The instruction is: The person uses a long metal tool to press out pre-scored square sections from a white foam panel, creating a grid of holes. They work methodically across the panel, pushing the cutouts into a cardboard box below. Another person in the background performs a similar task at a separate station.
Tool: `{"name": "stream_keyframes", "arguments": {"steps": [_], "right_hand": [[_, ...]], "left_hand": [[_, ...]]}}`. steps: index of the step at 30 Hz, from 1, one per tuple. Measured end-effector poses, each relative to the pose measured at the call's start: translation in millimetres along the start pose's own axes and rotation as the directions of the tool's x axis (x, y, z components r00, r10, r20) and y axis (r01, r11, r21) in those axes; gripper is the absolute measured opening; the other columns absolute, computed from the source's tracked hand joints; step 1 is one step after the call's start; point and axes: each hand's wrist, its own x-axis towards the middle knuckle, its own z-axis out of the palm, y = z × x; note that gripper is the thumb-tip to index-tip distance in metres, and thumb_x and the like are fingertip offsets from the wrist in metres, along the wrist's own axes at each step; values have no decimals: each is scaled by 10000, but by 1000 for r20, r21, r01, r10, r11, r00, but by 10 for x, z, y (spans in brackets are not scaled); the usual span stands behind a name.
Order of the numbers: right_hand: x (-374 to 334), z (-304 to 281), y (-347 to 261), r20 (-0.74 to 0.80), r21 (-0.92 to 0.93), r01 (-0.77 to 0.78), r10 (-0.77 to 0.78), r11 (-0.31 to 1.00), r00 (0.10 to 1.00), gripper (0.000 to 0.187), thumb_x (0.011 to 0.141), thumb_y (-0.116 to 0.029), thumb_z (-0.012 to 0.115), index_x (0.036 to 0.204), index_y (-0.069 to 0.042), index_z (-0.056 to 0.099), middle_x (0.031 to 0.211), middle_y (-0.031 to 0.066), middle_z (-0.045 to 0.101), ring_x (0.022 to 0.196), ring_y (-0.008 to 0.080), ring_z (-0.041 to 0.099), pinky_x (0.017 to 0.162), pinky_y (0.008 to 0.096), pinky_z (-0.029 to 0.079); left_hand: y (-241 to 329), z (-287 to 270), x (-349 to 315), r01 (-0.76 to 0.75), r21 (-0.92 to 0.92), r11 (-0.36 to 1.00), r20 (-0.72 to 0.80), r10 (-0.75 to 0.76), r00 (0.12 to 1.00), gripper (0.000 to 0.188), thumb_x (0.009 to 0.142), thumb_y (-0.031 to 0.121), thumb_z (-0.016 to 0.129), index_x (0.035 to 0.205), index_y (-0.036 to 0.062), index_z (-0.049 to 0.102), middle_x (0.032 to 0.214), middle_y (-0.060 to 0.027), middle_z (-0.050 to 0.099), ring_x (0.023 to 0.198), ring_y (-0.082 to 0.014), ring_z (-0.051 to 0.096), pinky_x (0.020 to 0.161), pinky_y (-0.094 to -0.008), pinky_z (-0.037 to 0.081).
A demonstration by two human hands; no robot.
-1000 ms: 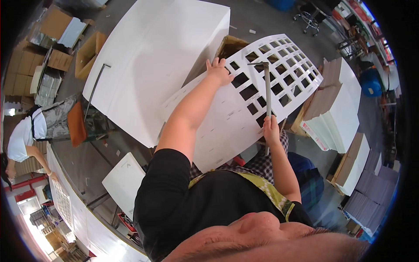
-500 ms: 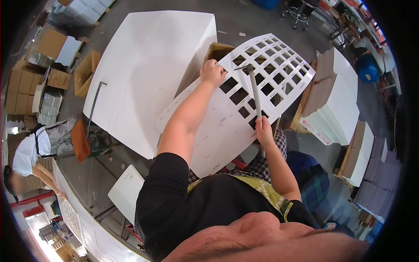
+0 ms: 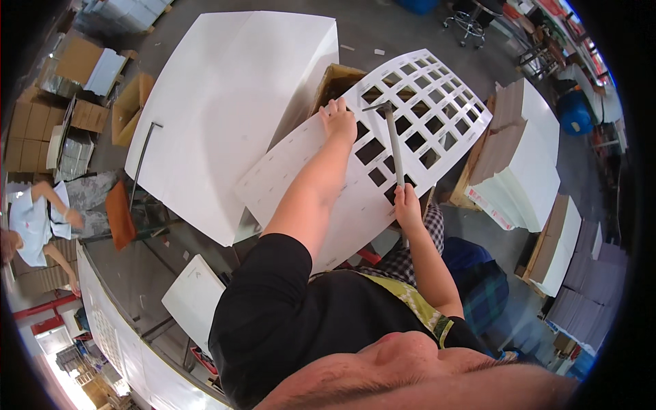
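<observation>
A large white cardboard sheet [image 3: 355, 219] lies at a slant in front of me, its far right part cut through with a grid of square openings. My right hand [image 3: 408, 207] is closed round the lower handle of a long, thin-headed hammer [image 3: 394, 145], whose head is over the openings. On the sheet's upper left edge rests my left hand [image 3: 338, 123], fingers spread and holding nothing, beside the nearest openings. Under that edge an open brown carton [image 3: 333, 76] partly shows; its contents are hidden.
A tall stack of white sheets [image 3: 232, 96] stands left of the carton, with a dark bent-topped rod [image 3: 143, 164] against it. More sheet stacks [image 3: 523, 160] sit on pallets at right. A co-worker [image 3: 34, 222] stands far left by a long white-topped table [image 3: 130, 355].
My left hand has shifted slightly, and its bent fingers have straightened and spread. The hammer stays nearly where it was. At left, the co-worker has straightened and raised an arm.
</observation>
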Motion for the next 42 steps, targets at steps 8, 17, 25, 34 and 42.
{"name": "stream_keyframes", "arguments": {"steps": [8, 17, 25, 34, 42], "right_hand": [[6, 31, -32, 25, -16, 6, -6, 1000, 1000, 299, 975, -290, 446, 825, -32, 437, 624, 113, 477, 552, 249, 482, 517, 376, 386], [-137, -111, -195, 48, -58, 113, -110, 992, 993, 312, 975, -307, 440, 892, -8, 470, 657, 152, 519, 591, 294, 523, 549, 400, 414], [-293, -187, -91, 118, -36, 38, -33, 999, 992, 302, 974, -294, 447, 848, -21, 471, 663, 111, 522, 594, 228, 516, 552, 371, 403], [-909, -268, -221, 186, -59, 185, -172, 981, 968, 276, 960, -264, 468, 891, 4, 459, 751, 215, 564, 690, 369, 562, 623, 433, 431], [-908, -414, -28, -159, -153, 138, -162, 979, 974, 234, 957, -257, 471, 921, -26, 480, 717, 229, 558, 669, 404, 563, 589, 445, 432]], "left_hand": [[-461, -114, -154, -241, -165, 957, -180, 211, 961, 636, 701, 392, 741, 1211, 81, 524, 1399, -164, 370, 1295, -345, 354, 1043, -527, 292], [-2281, 127, -2327, 128, -648, 751, -408, -484, 774, 471, 784, 101, 669, 1185, -15, 450, 1148, -173, 473, 1061, -287, 496, 902, -397, 425], [-1955, 537, -3225, 187, -795, -577, 427, -313, 849, 472, 930, 168, 544, 1326, -6, 355, 1312, -148, 479, 1213, -293, 464, 989, -461, 411], [-2004, 580, -3250, 320, -620, -716, 533, -84, 842, 419, 932, 144, 538, 1304, 22, 389, 1299, -109, 496, 1207, -278, 482, 1003, -469, 415], [-1759, 714, -3262, 184, -813, -553, 422, -342, 840, 401, 930, 85, 516, 1301, 84, 366, 1297, -133, 485, 1171, -325, 509, 957, -522, 446]]}}
